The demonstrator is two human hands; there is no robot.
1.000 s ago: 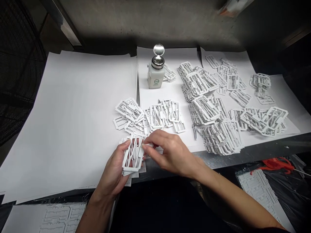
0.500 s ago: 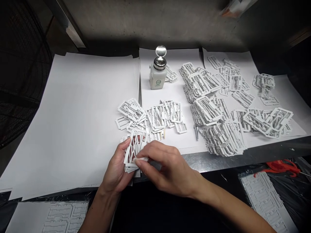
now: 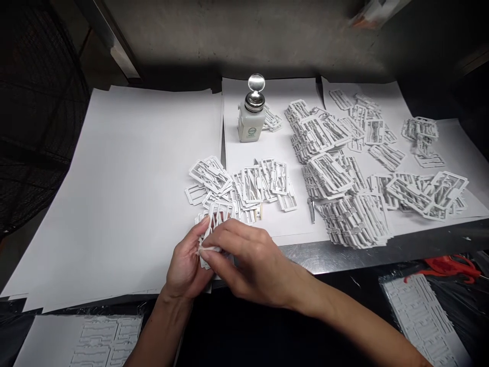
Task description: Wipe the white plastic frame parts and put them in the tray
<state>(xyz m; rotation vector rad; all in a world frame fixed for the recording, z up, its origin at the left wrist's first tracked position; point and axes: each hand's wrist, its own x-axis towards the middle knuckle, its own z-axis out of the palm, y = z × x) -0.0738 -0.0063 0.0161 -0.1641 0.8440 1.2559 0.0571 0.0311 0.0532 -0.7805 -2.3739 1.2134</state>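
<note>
A small stack of white plastic frames is held in my left hand, its fingers and thumb round the left side. My right hand is closed in a pinch over the lower left corner of the stack, thumb and fingertips together; whatever small part lies between them is too hidden to make out. Just beyond my hands, a loose heap of similar white frames lies on white paper.
A bottle with a raised metal lid stands at the back. Tall stacks of frames and scattered piles lie to the right, beside tweezers. Red-handled scissors and a white moulded sheet are at the lower right.
My right hand has moved a little left across the held stack, covering more of it. The whole view has shifted slightly, with the table things appearing a bit further right.
</note>
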